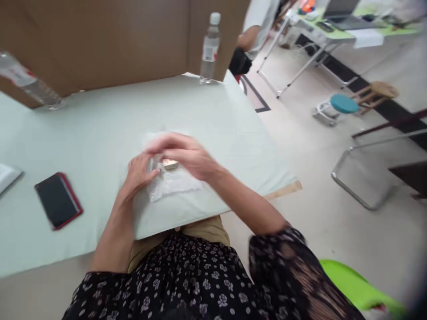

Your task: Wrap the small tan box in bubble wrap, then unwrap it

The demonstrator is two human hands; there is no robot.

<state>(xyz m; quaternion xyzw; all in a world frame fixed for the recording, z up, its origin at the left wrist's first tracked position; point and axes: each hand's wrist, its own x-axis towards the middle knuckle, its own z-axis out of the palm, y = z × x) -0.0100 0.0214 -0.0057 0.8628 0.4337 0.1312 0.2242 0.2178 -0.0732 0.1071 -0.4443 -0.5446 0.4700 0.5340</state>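
Note:
On the table in front of me lies a sheet of clear plastic, apparently bubble wrap (176, 184), with a small gold-coloured box (170, 165) on it. My left hand (137, 172) is at the sheet's left side, its thumb pressing on the plastic beside the box and its fingers curled at the edge. My right hand (187, 153) arches over the far side of the box, reaching across toward the left fingers. Motion smears its fingertips, and whether they grip the plastic is hidden. Part of the box is covered by the right hand.
A dark phone-like case with red edges (58, 201) lies at left. Two water bottles (209, 51) stand against a brown cardboard panel (126, 40), one far left. The table's right edge (283, 189) is near. Beyond are stools (343, 103), a laptop table and a person.

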